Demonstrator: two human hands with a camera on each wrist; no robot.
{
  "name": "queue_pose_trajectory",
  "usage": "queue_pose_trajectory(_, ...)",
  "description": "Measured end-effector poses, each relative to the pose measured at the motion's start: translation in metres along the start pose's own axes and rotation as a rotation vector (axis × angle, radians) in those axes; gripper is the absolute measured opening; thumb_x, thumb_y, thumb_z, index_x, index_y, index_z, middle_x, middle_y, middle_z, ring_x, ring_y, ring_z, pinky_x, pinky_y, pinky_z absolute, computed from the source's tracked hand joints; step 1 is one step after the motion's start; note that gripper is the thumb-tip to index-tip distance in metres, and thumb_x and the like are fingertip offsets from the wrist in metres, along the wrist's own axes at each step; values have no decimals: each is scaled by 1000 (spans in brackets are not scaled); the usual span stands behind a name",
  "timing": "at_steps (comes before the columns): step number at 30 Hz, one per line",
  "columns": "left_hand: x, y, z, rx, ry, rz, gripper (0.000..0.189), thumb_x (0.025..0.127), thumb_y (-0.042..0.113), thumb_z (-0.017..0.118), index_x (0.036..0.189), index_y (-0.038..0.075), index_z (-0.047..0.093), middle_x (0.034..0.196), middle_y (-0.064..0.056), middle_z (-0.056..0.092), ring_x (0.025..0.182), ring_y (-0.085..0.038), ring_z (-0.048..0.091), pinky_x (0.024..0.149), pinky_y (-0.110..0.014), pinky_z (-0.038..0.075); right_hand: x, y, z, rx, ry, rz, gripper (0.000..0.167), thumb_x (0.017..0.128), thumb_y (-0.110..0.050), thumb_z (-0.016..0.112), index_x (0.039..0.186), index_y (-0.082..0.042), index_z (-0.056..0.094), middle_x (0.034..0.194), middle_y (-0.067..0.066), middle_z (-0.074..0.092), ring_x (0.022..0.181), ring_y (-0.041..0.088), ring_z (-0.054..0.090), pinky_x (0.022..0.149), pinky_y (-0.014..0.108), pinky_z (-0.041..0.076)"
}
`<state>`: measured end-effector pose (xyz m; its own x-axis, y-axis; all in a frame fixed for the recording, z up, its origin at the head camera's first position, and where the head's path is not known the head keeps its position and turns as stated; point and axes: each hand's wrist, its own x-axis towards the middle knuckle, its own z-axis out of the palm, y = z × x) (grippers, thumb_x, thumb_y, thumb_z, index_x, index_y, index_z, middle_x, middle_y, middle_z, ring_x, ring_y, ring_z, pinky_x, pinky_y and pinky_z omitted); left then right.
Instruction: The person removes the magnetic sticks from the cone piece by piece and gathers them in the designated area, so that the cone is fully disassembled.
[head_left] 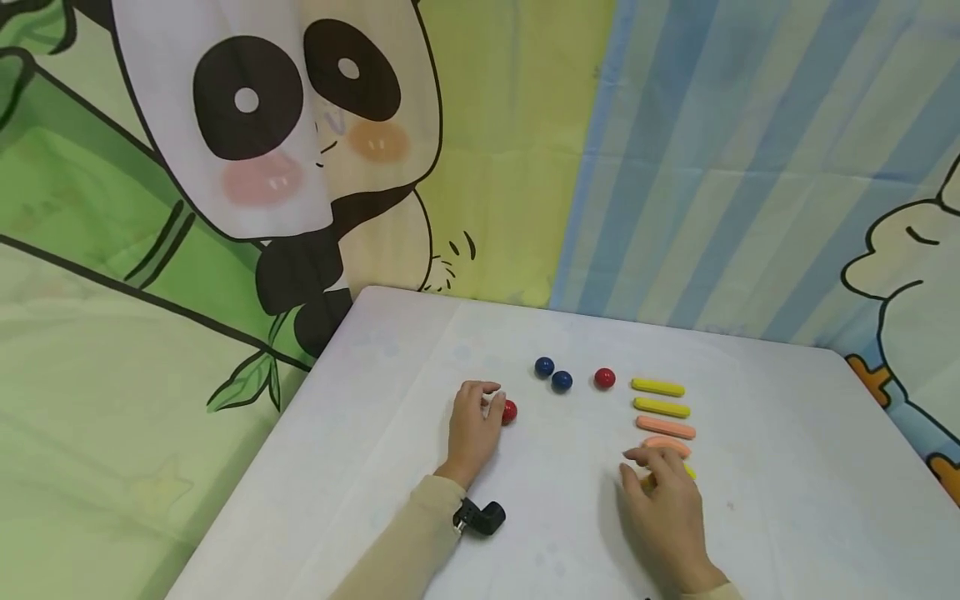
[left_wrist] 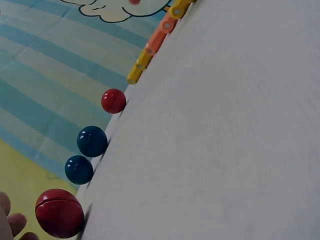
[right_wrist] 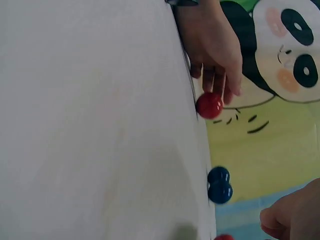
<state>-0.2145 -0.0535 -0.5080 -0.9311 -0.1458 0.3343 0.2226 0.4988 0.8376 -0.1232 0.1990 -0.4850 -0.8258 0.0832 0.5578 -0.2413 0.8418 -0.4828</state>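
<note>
My left hand [head_left: 474,425] is beside a glossy red ball [head_left: 510,412], its fingers loosely bent. A groove runs round this ball [left_wrist: 59,213] in the left wrist view. Whether the thumb touches it, I cannot tell. Over the near end of a column of short sticks is my right hand [head_left: 667,508], thumb and fingers apart. It partly covers a yellow stick [head_left: 690,472]. Beyond that lie a curved orange-pink stick [head_left: 667,445], a straight orange-pink one [head_left: 666,427] and two yellow sticks [head_left: 662,407]. The right wrist view shows only some right fingers [right_wrist: 275,220].
Two dark blue balls [head_left: 562,382] and a second red ball [head_left: 604,378] sit farther back on the white table [head_left: 555,500]. Behind the table's far edge hangs a printed cloth [head_left: 510,167] with a panda. A black device [head_left: 483,518] is strapped to the left wrist.
</note>
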Motion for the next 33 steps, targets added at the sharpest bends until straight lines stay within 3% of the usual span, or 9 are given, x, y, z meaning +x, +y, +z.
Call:
queue_pose_trajectory(5,3,-3,-3,-141,148,-39,16,100,18,53,104,7,65,96,-3,58,81,-15,52,71,-29,44,18,-35,34,73,-160,-17,19,80,-11,78,98,-12,72,94,0,61,72,13,49,60,25,42)
queue_pose_trajectory(8,4,-3,-4,-183,196,-48,15,100,15,53,102,6,65,91,-4,58,80,-17,53,71,-29,45,30,-49,57,131,-284,16,26,84,-16,76,108,-13,70,102,1,62,77,14,51,66,28,45)
queue_pose_trajectory(11,4,-4,-2,-204,218,-65,14,99,13,53,101,5,65,92,-5,59,82,-17,53,74,-29,45,40,-60,78,184,-344,34,35,84,-18,76,117,-13,66,109,1,62,79,15,53,70,31,47)
queue_pose_trajectory(17,3,-4,1,-234,237,-81,13,98,12,54,99,6,65,93,-5,63,83,-18,56,75,-29,46,52,-74,108,179,-334,-61,52,77,-20,82,124,-10,63,115,6,62,80,16,57,72,35,49)
queue_pose_trajectory(23,2,-3,1,-251,217,-106,12,98,12,54,99,7,65,94,-4,63,85,-18,57,77,-30,46,54,-75,116,153,-320,-123,41,76,-18,84,115,-13,70,104,2,67,77,14,56,69,34,48)
queue_pose_trajectory(26,3,-3,0,-243,210,-103,12,99,12,54,99,7,65,94,-4,63,85,-18,57,77,-31,47,54,-70,113,154,-319,-79,40,76,-18,83,114,-12,70,100,3,68,79,15,57,72,36,49)
queue_pose_trajectory(33,5,-6,-3,-223,214,-65,12,98,10,54,98,6,65,92,-5,63,83,-18,57,76,-31,48,59,-43,99,144,-289,143,43,81,-18,79,121,-9,64,110,8,66,88,22,58,78,37,48)
